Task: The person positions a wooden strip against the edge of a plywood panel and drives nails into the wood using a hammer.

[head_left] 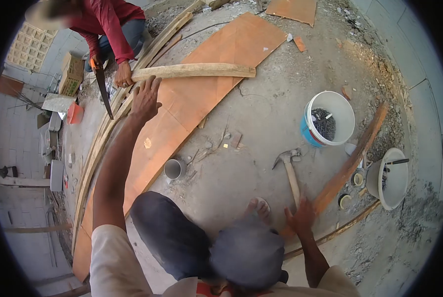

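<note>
My left hand (146,100) reaches out with its fingers spread, right by a short pale wooden beam (196,71); whether the fingertips touch it I cannot tell. That beam lies across a long orange-brown plywood sheet (182,106). Beside its left end is a co-worker's hand (124,74), and the same person's other hand grips a handsaw (102,91) pointing down. Low on the right, my right hand (301,217) is open over a brown plank (352,166). Just above its fingers lies the handle end of a claw hammer (291,173).
A white bucket of nails (330,119) stands on the concrete floor, a second bucket (389,178) farther right. A grey cup (175,169) sits by the plywood. Long timber strips (95,148) run along the left. The crouching co-worker (110,24) is at upper left.
</note>
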The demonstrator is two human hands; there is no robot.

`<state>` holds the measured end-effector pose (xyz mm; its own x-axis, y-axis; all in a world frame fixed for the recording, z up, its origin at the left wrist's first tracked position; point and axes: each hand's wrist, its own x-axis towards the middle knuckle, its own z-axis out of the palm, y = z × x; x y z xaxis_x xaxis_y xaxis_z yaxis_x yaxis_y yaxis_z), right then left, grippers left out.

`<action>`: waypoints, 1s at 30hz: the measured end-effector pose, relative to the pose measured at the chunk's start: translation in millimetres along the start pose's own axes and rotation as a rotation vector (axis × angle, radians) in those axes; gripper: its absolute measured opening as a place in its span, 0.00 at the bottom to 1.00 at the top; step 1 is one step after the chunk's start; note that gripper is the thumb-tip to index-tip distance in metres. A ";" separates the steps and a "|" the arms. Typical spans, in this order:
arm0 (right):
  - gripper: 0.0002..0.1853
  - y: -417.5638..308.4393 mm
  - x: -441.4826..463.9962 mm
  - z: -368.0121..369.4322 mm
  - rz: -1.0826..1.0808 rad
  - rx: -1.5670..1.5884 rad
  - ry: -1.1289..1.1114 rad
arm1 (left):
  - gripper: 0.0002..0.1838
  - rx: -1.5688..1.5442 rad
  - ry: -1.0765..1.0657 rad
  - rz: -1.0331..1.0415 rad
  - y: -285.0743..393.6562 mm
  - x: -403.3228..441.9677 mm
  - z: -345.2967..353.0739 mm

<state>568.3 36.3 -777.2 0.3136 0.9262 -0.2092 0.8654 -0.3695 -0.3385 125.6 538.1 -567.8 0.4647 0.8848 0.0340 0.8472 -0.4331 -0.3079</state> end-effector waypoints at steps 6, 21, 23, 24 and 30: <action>0.52 -14.9 12.6 -15.5 0.036 0.078 -0.085 | 0.56 0.040 -0.191 -0.168 -11.2 44.1 26.4; 0.45 -13.6 8.2 -6.4 0.058 0.026 -0.013 | 0.51 -0.060 -0.161 -0.163 -27.0 120.9 154.0; 0.40 -30.9 13.8 -27.5 0.212 0.046 -0.132 | 0.48 -0.057 -0.160 -0.141 -35.5 139.5 167.4; 0.40 -33.2 13.9 -27.2 0.221 0.023 -0.130 | 0.45 -0.037 -0.168 -0.148 -43.7 144.2 177.8; 0.36 -59.9 72.9 -33.4 0.068 -0.091 0.052 | 0.24 -0.244 -0.109 0.136 -62.7 138.5 159.3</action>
<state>552.4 128.4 -741.5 0.3909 0.9026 -0.1803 0.8726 -0.4257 -0.2395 95.8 715.2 -695.3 0.5591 0.8232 -0.0988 0.8219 -0.5659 -0.0647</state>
